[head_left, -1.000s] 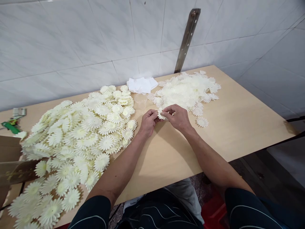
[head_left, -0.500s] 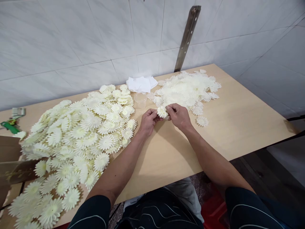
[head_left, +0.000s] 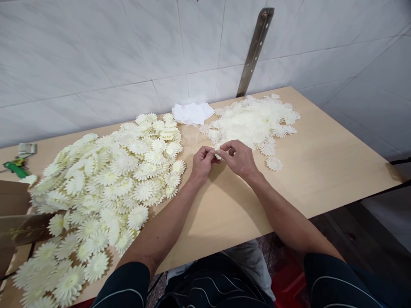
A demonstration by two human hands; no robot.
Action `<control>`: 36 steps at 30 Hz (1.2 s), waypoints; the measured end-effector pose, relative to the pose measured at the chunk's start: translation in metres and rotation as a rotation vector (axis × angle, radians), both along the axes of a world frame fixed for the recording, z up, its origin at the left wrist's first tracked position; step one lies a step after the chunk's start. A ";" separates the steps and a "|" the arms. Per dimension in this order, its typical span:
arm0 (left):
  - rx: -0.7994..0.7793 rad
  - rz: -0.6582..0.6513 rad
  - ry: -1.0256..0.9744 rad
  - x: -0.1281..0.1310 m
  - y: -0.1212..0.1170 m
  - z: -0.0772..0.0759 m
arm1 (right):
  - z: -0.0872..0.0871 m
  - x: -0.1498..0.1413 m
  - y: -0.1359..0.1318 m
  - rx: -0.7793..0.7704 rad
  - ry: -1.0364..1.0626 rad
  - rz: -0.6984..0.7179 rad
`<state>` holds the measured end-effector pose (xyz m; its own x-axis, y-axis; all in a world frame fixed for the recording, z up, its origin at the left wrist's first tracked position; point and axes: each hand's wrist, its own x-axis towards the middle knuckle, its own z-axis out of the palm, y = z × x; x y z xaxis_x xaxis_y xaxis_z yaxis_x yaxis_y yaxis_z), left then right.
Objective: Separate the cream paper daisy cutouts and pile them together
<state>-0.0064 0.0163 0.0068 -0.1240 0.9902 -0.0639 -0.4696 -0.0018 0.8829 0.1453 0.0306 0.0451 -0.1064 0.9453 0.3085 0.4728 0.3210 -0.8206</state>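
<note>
Where both hands (head_left: 218, 159) pinch together, a mostly hidden flower (head_left: 218, 156), seemingly, shows.

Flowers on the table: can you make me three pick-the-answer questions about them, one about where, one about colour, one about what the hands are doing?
1. Where is the bigger flower pile?
A. to the person's left
B. on the floor
C. on the wall

2. What colour is the tool at the table's far left edge?
A. red
B. green
C. blue

3. What are the left hand and right hand doing?
A. lying flat
B. pinching one small flower between them
C. holding scissors

Answers:
1 A, the large heap spreads across the table's left side.
2 B, its handle is bright green.
3 B, both hands' fingertips meet on a single flower, above the wood.
</note>
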 end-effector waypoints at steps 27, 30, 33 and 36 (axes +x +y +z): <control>-0.100 0.078 -0.073 0.001 0.005 0.003 | -0.003 0.017 0.025 -0.039 0.564 -0.177; -0.083 0.060 -0.085 0.000 0.003 0.006 | -0.002 0.023 0.028 -0.016 0.580 -0.191; -0.099 0.009 -0.120 -0.001 0.000 0.010 | -0.004 0.019 0.026 -0.034 0.570 -0.116; -0.145 -0.030 -0.168 -0.002 -0.001 0.014 | -0.005 0.013 0.021 -0.028 0.535 -0.077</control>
<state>-0.0086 0.0156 0.0211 -0.0704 0.9722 -0.2234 -0.6082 0.1357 0.7821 0.1581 0.0521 0.0402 0.1288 0.9527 0.2754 0.0080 0.2767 -0.9609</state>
